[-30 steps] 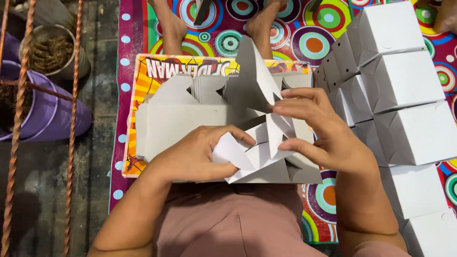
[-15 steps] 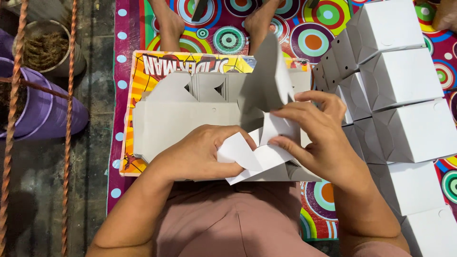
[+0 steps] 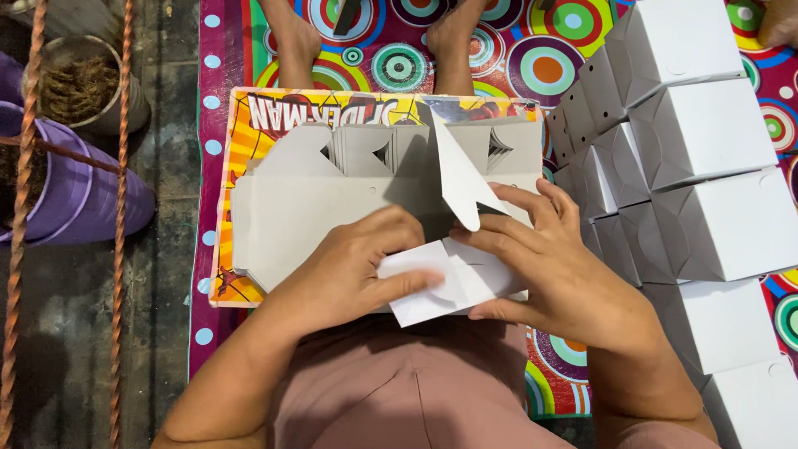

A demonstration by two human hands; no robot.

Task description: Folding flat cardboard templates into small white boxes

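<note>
Above my lap, my left hand [image 3: 353,270] and right hand [image 3: 555,270] have their fingers clamped on a white box blank [image 3: 453,287], its flaps now pressed flatter than a second ago, over the blank stack [image 3: 316,208]; folded boxes [image 3: 706,141] right.

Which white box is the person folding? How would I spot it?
Find the stack of flat grey cardboard on the bright comic-picture board. At its near edge, both hands press a half-folded white box. Unlike the finished boxes at the right, one flap sticks up.
</note>
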